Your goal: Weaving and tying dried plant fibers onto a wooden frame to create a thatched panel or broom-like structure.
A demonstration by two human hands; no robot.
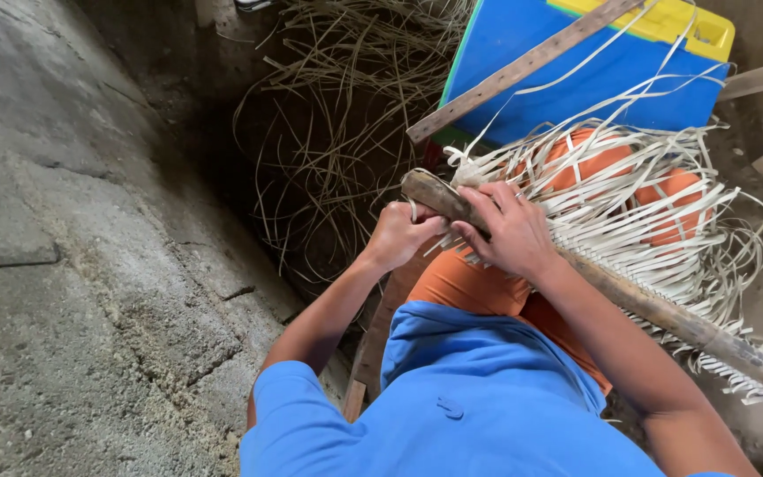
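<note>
Left hand (396, 234): I see it curled shut on a pale strip (413, 210), just under the pole's near end.
Right hand (509, 231): fingers wrapped over the wooden pole (655, 305), gripping it.
Pole: runs from my hands away to the right, across orange-clad knees.
Strips (638, 212): fanned beyond the right hand.
Edges: concrete ledge (72, 265) close on the left; blue board (576, 62) ahead.
Open room: dark gap (311, 177) ahead of the left hand.

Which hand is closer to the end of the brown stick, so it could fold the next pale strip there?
Probably the left hand: it sits by the stick's end, pinching a pale strip. The right hand grips the stick farther along.
</note>
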